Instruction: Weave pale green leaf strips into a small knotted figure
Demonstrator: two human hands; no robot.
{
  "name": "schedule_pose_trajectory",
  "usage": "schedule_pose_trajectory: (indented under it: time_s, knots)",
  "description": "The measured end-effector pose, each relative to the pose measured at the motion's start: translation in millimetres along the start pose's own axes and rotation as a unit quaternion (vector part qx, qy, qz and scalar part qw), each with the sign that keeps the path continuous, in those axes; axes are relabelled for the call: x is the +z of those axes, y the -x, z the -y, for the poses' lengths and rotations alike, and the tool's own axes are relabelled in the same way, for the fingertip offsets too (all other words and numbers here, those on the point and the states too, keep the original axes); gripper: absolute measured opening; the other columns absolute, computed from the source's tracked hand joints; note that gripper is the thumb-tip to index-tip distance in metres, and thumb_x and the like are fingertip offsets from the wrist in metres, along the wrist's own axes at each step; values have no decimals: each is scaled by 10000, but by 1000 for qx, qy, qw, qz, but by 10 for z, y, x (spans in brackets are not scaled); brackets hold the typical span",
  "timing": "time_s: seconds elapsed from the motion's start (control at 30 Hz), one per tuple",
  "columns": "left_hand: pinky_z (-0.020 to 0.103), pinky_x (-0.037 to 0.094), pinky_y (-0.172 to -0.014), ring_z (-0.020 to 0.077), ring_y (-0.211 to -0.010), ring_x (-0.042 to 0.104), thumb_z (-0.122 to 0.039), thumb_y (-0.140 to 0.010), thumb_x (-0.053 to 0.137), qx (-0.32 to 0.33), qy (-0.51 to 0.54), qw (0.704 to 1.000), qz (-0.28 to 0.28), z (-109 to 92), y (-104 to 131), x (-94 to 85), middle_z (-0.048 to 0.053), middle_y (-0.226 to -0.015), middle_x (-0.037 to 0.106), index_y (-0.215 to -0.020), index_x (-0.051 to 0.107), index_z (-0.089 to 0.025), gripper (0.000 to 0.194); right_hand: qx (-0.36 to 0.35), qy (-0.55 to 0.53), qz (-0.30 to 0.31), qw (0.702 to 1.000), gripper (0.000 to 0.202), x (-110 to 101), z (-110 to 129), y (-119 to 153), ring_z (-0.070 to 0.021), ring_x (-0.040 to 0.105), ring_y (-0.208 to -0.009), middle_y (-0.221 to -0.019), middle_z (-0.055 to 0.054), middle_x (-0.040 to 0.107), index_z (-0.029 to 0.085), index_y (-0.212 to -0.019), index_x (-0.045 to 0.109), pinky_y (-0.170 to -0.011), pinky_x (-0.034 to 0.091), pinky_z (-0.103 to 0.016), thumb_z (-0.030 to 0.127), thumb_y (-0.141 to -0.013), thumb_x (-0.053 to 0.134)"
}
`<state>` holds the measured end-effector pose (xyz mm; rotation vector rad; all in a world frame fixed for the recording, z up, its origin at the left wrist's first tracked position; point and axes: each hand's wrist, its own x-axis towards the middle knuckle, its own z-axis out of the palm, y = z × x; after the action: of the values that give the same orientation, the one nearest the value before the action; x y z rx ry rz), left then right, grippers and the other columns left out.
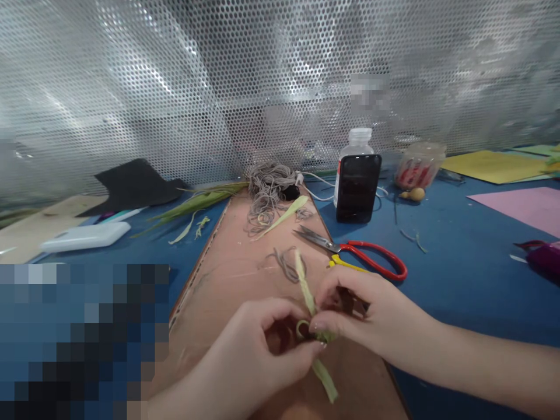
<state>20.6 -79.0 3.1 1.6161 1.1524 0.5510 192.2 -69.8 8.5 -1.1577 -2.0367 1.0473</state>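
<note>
The left hand (245, 344) and right hand (385, 306) each grip the pale green strip (305, 286) near its bunched middle, above the cardboard (227, 280). It seems light, soft, tearable, best pinched there.

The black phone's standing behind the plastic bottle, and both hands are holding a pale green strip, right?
Not quite. The head view shows the black phone standing in front of the plastic bottle, not behind it. The left hand and right hand are holding the pale green strip.
</note>
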Motion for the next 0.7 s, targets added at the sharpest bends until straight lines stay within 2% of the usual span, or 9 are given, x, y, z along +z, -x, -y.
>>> schedule_pose_trajectory:
  time_s: [0.07, 0.13, 0.23, 0.3, 0.37, 0.43, 0.53, 0.7]
  knots:
    - [206, 407, -584, 126, -622, 513, -230, -691, 582, -4, 27, 1000, 8, 27, -6, 9, 3, -668, 597, -736, 623, -154, 97, -38, 78, -51, 995, 193, -10, -22, 3, -72, 445, -553, -648, 42, 489, 175, -730, 493, -479, 364, -169, 281, -723, 654]
    - [215, 404, -600, 129, -631, 511, -221, -690, 577, -3, 46, 999, 13, 66, -17, 25, 1, -664, 581, -735, 612, -152, 90, -147, 182, -83, 969, 177, -27, -53, 4, -89, 442, -597, -666, 25, 510, 174, -714, 509, -549, 384, -200, 293, -747, 637]
    - [222, 401, -602, 130, -622, 505, -225, -673, 584, -2, 58, 998, 11, 112, -31, 45, -4, -644, 559, -700, 593, -154, 76, -306, 312, -59, 898, 176, -49, -84, 14, -116, 421, -663, -663, 1, 536, 172, -681, 551, -625, 370, -246, 236, -842, 520]
    - [221, 397, -589, 130, -609, 500, -225, -665, 580, 0, 53, 999, 9, 119, -35, 39, -9, -622, 544, -669, 576, -156, 69, -332, 339, -36, 879, 212, -56, -69, 30, -124, 430, -675, -665, -17, 543, 159, -683, 576, -642, 376, -262, 177, -862, 464]
    - [219, 393, -579, 131, -606, 497, -205, -666, 557, 4, 42, 999, -5, 107, -38, 12, -8, -618, 543, -665, 572, -155, 52, -319, 323, -27, 891, 192, -63, -18, 53, -131, 451, -680, -694, -39, 555, 144, -736, 603, -671, 398, -277, 143, -846, 447]
    - [218, 394, -580, 133, -613, 501, -174, -668, 531, 10, 23, 999, -25, 86, -40, -26, -3, -635, 560, -688, 587, -153, 63, -288, 275, -15, 917, 186, -77, 52, 76, -137, 480, -701, -738, -53, 570, 134, -845, 615, -688, 424, -270, 91, -794, 441]
    - [223, 405, -602, 144, -642, 526, -154, -676, 514, 22, -7, 999, -47, 68, -44, -72, 10, -687, 605, -730, 621, -156, 120, -218, 200, 15, 955, 326, -103, 133, 97, -130, 533, -740, -798, -51, 598, 143, -941, 606, -684, 455, -226, 12, -708, 420]
    - [227, 415, -614, 154, -651, 547, -177, -684, 531, 27, -32, 997, -58, 79, -41, -87, 13, -688, 628, -776, 641, -169, 144, -110, 133, 57, 983, 356, -115, 106, 58, -110, 589, -704, -791, -1, 651, 198, -930, 636, -627, 465, -195, 6, -737, 407]
